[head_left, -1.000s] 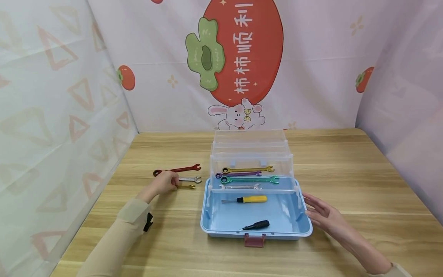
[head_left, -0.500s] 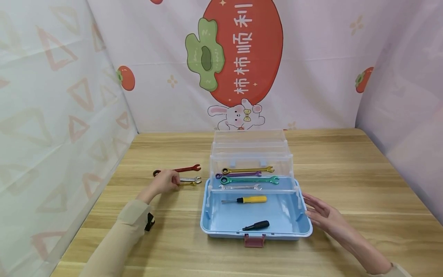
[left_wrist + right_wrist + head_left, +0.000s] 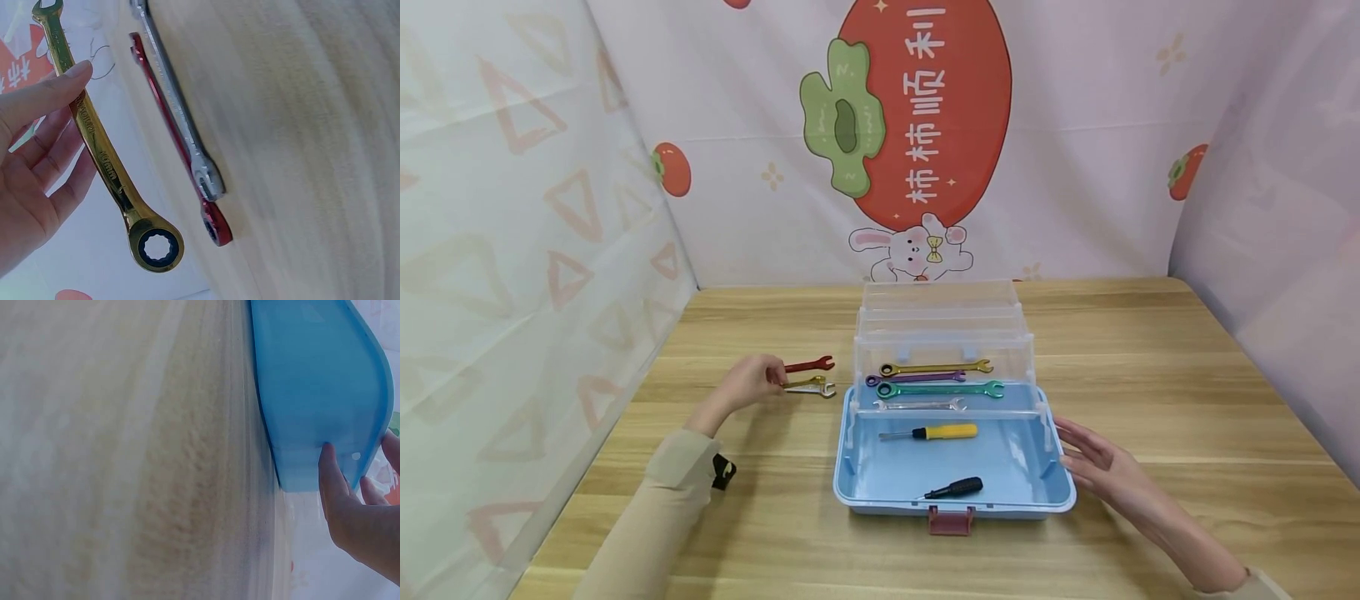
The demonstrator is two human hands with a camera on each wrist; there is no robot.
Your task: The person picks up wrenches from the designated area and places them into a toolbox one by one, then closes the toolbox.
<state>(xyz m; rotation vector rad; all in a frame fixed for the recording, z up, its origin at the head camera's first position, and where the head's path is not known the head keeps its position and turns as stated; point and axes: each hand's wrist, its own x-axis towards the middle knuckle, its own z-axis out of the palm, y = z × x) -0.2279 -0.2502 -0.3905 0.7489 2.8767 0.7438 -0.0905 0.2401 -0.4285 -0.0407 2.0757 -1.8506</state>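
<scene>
My left hand [image 3: 752,383] pinches a gold combination wrench [image 3: 103,150] by its shaft, lifted off the table, its ratchet ring end hanging lower in the left wrist view. Below it on the table lie a silver wrench [image 3: 178,106] and a red wrench [image 3: 164,103], side by side. At the right end of the blue toolbox [image 3: 1000,467], my right hand [image 3: 1105,471] rests its straight fingers against the outer wall. In the right wrist view a fingertip touches the blue side. Inside the box lie a yellow-handled screwdriver [image 3: 951,432] and a black-handled screwdriver [image 3: 958,488].
The toolbox's clear tiered tray [image 3: 947,321] is raised at the back. It carries a gold wrench [image 3: 936,367], a purple wrench [image 3: 917,378], a green wrench [image 3: 940,389] and a silver wrench [image 3: 921,406]. A reddish latch [image 3: 951,522] sticks out in front.
My left hand has lifted the gold wrench from the table and moved it slightly back, over the silver wrench. The right hand and the toolbox have stayed in place.
</scene>
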